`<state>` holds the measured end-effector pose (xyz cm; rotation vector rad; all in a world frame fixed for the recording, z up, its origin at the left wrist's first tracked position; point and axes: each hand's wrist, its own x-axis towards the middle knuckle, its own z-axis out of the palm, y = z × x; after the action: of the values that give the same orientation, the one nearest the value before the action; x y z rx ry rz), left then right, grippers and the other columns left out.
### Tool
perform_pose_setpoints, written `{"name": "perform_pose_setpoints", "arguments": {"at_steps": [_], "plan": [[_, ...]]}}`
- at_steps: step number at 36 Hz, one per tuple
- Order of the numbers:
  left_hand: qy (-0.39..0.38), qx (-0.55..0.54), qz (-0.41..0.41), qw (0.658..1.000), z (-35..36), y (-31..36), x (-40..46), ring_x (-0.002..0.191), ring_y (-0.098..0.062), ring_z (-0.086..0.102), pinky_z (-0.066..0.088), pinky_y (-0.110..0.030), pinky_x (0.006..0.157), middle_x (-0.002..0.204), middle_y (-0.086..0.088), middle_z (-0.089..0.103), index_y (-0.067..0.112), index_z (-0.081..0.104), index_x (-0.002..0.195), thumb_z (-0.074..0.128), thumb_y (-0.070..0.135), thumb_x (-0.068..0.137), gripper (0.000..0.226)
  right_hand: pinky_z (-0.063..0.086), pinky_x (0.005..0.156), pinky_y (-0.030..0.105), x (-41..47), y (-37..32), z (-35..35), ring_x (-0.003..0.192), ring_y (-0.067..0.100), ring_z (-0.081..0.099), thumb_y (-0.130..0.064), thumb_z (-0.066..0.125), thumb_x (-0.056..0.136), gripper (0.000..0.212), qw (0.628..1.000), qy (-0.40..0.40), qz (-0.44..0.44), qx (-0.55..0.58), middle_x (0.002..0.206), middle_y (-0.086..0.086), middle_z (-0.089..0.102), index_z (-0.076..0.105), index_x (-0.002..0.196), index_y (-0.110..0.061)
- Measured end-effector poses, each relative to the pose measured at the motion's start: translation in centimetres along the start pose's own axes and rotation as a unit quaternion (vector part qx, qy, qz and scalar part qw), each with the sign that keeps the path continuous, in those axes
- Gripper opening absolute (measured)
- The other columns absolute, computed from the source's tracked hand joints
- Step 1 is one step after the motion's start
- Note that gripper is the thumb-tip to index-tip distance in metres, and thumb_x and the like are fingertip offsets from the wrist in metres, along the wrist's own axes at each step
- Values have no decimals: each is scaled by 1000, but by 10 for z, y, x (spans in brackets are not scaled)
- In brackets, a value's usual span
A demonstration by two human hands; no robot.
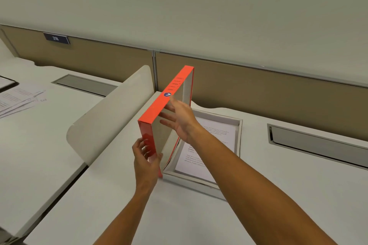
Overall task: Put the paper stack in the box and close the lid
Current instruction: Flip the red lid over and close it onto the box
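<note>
A shallow grey box [238, 137] lies on the desk with the paper stack [217, 137] of printed sheets inside it. Its orange lid [165, 101] stands on edge along the box's left side, grey inside facing right. My left hand [146, 159] pinches the lid's near lower corner. My right hand [180, 120] reaches across the box with fingers spread flat against the lid's inner face; my right forearm hides part of the box and paper.
A curved white divider panel [111, 117] rises just left of the lid. Loose printed sheets [18, 99] lie on the neighbouring desk at far left. Grey cable trays [318, 145] are recessed in the desks, and a tan partition [258, 89] runs behind.
</note>
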<state>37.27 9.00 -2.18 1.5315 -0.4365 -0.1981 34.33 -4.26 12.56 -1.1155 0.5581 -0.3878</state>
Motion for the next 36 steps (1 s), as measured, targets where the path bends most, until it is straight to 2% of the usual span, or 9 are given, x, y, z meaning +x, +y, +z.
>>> {"name": "perform_pose_setpoints", "arguments": {"at_steps": [5,9,12,15,18,22,25,29,36], "plan": [[-48,57,27,997,7,0,-10,110,-14,58,48,-30,96,128,3,55,23,36,136,76,3,80,72,60,72,37,-4,-13,-7,86,26,68,-16,55,102,27,999,45,5,2,100,14,69,62,121,1],[-116,61,65,989,-3,-6,-6,112,5,57,48,-9,88,126,19,54,26,40,134,73,46,79,67,59,66,33,-10,-14,-18,90,26,69,-16,63,98,30,997,70,2,-12,103,12,70,63,123,0],[-72,-28,8,997,-9,-8,2,109,-9,63,51,-25,89,116,10,64,29,52,122,46,55,89,42,59,62,31,-15,-14,-27,92,26,69,-14,68,94,33,996,84,0,-11,111,15,71,62,124,-1],[21,-52,-89,994,-10,-18,15,108,-27,65,51,-44,95,111,-7,68,17,59,117,35,63,93,57,56,56,27,-20,-17,-37,86,22,68,-15,72,91,34,994,106,-1,-2,105,12,71,64,122,-2],[18,5,-231,973,-9,-32,35,109,-26,60,49,-43,92,120,-6,63,11,58,122,39,51,99,49,55,54,24,-27,-20,-51,76,17,67,-21,77,87,38,991,131,6,-5,93,5,71,66,120,-6],[-79,49,-364,927,2,-40,49,94,-30,60,51,-42,82,102,-12,62,7,56,110,49,45,98,41,57,71,32,-34,-14,-73,91,23,69,-28,81,83,41,988,153,5,-14,110,9,75,68,119,-11],[-118,90,-346,927,9,-42,55,79,-28,59,48,-36,75,88,-16,63,6,62,92,54,43,96,39,57,72,31,-40,-8,-88,88,20,72,-30,82,82,36,987,162,-1,-14,107,5,77,69,113,-15],[-167,116,-335,920,20,-36,58,82,-29,65,51,-33,68,95,-15,71,4,69,97,60,45,92,42,54,56,24,-49,2,-110,76,10,71,-19,81,81,23,981,186,-8,-53,85,-10,75,65,94,-28],[-174,168,-259,935,33,-28,52,82,-21,66,50,-32,68,98,-8,70,20,67,83,70,35,87,16,53,63,31,-63,19,-141,87,19,66,-11,64,86,44,961,245,17,-125,101,-1,65,47,125,-23]]}}
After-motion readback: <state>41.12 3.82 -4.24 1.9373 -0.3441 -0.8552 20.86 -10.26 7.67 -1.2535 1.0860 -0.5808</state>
